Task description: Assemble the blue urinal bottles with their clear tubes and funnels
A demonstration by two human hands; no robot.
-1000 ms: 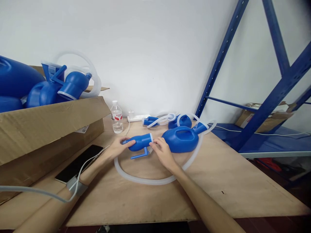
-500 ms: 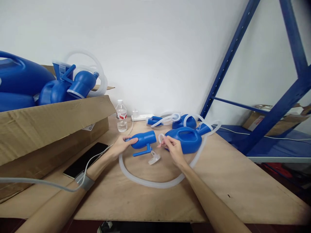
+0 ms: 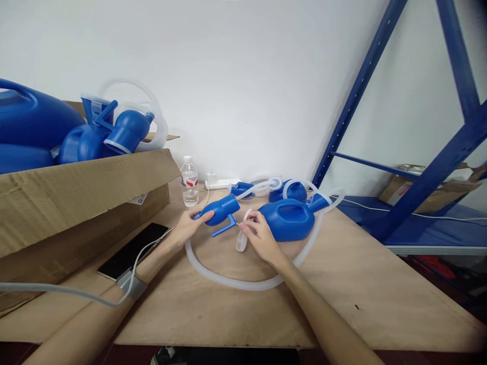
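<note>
My left hand is closed around the neck of a blue plastic urinal head, its wide mouth tilted up to the right. A clear tube loops from beneath that hand across the table toward a blue urinal bottle lying on its side. From the head's angled blue handle hangs a translucent cap. My right hand pinches a white ring between thumb and fingers, the fingertips close to the cap's strap. Whether they touch the strap is unclear.
On the left stands a cardboard box full of blue bottles. A phone, a water bottle and a power strip are on the table. More blue bottles with tubes lie behind. Blue shelving rises at right.
My right hand has moved slightly left and down with the ring, toward the head. My left hand has tilted the head's mouth upward. The cap now hangs more upright beside my right fingertips.
</note>
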